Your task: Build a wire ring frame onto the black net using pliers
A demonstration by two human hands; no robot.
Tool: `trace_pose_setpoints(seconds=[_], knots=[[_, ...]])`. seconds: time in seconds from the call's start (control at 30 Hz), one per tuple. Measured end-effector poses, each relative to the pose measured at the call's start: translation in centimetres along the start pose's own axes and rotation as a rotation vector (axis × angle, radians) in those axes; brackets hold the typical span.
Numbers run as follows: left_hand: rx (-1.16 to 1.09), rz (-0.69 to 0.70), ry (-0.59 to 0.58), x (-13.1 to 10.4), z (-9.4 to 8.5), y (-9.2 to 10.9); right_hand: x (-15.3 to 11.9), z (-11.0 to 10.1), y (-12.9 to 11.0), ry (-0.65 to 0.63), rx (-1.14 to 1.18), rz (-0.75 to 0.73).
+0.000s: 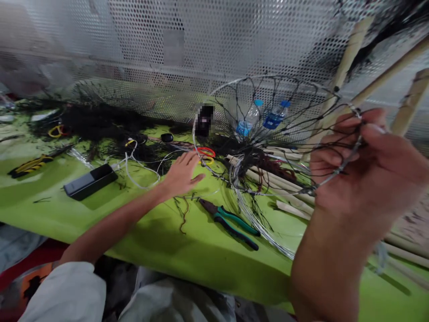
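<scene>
My right hand [363,170] is raised at the right and grips the rim of a round wire hoop [231,91] strung with black netting, which stands upright over the green table [187,250]. My left hand [182,174] stretches out flat over the table, fingers apart and holding nothing. It lies just short of red and yellow rings [206,155]. Green-handled pliers [231,221] lie on the table in front of it, near thin loose wire [140,172].
A black box [90,180] lies at the left, with a yellow-black tool [28,165] farther left. Two water bottles [261,118] stand behind the hoop. Wooden sticks [288,185] lie at the right. Perforated metal sheet [201,40] closes the back.
</scene>
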State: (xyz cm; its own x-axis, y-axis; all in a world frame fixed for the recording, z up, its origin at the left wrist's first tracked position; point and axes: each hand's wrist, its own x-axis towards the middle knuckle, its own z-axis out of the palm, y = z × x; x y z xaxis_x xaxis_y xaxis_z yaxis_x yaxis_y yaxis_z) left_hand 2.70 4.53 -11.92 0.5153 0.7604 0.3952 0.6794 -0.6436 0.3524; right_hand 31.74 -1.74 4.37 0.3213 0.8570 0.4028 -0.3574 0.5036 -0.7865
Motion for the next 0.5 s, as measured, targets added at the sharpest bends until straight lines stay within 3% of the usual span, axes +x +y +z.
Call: trace_pose_setpoints(seconds=[0.1, 0.23, 0.37, 0.5], knots=[[0.004, 0.094, -0.157, 1.9, 1.6, -0.1, -0.2, 0.3, -0.3, 0.012, -0.005, 0.010], [0.037, 0.115, -0.291, 2.4, 3.3, -0.8, 0.0, 0.1, -1.2, 0.142, 0.082, 0.024], [0.092, 0.075, -0.210, 2.6, 3.1, -0.2, 0.2, -0.3, -2.3, 0.161, 0.163, 0.064], [0.088, 0.084, -0.127, 4.4, 3.1, 3.1, -0.3, 0.4, -3.0, 0.213, 0.216, 0.077]])
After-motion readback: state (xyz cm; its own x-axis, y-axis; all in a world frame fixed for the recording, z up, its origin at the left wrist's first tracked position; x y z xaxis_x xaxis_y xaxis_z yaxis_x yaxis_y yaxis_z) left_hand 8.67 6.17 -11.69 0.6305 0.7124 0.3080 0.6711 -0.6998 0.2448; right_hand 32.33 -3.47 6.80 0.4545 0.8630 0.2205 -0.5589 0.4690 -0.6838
